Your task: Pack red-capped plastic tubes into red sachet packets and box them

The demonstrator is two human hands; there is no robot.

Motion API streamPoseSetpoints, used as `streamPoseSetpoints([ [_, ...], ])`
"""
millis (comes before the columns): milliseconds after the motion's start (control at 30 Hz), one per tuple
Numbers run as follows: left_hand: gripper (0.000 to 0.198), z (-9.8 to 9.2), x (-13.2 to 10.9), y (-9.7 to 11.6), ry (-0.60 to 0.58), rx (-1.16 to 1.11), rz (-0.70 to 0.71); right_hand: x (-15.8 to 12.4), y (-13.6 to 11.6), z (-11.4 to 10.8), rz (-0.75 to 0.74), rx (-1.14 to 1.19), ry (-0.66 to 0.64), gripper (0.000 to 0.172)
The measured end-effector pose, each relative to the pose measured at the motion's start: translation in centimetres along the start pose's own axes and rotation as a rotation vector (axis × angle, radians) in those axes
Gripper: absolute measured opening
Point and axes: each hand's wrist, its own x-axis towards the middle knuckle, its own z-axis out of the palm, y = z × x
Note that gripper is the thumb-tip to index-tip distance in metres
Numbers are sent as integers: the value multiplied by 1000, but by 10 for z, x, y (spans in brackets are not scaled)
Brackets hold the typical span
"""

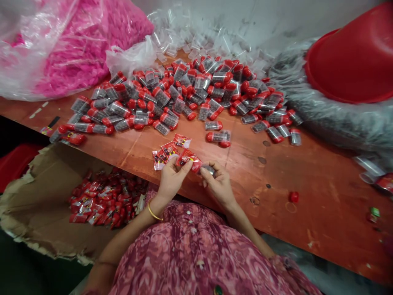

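Observation:
My left hand point(172, 178) pinches a red printed packet point(188, 158) at the table's near edge. Close beside it, my right hand point(218, 182) is closed around a small clear tube point(208, 169) with dark contents, held against the packet's right side. Whether the tube is partly inside the packet I cannot tell. Several more red packets point(167, 150) lie fanned out on the table just beyond my left hand. Past my hands, a few red-capped tubes point(218, 137) lie apart from a large heap of red-capped tubes point(184, 88).
An open cardboard box point(39, 209) at lower left holds many filled red packets point(101, 200). Pink pieces in a plastic bag point(86, 45) stand at back left. A red tub point(353, 57) rests on a grey bag point(319, 119) at right. A red cap point(294, 197) lies on the table point(245, 213).

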Motion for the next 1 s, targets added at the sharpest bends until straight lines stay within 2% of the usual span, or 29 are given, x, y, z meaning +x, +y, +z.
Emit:
streamPoseSetpoints([
  [100, 28, 3, 2, -1, -16, -20, 10, 2, 2, 6, -20, 25, -40, 29],
  [233, 31, 5, 8, -4, -40, -173, -93, 6, 4, 12, -84, 37, 8, 27],
  [367, 32, 2, 14, -2, 60, -271, -92, 8, 3, 10, -45, -16, -158, 26],
  [433, 32, 1, 15, 0, 56, -267, -123, 9, 3, 7, -39, -13, -179, 26],
  [533, 33, 0, 14, 1, -23, -294, -195, 9, 5, 8, -77, 22, -148, 29],
  [600, 34, 2, 14, 2, -52, -340, -186, 8, 8, 13, -91, 61, -138, 31],
  [700, 35, 6, 14, 1, -20, -422, -154, 5, 12, 23, -110, 97, -55, 30],
  [833, 37, 10, 13, -3, 18, -519, -192, 0, 14, 32, -180, 69, 83, 30],
  [1000, 37, 6, 10, -5, -36, -430, -174, 1, 12, 28, -194, 19, 84, 27],
])
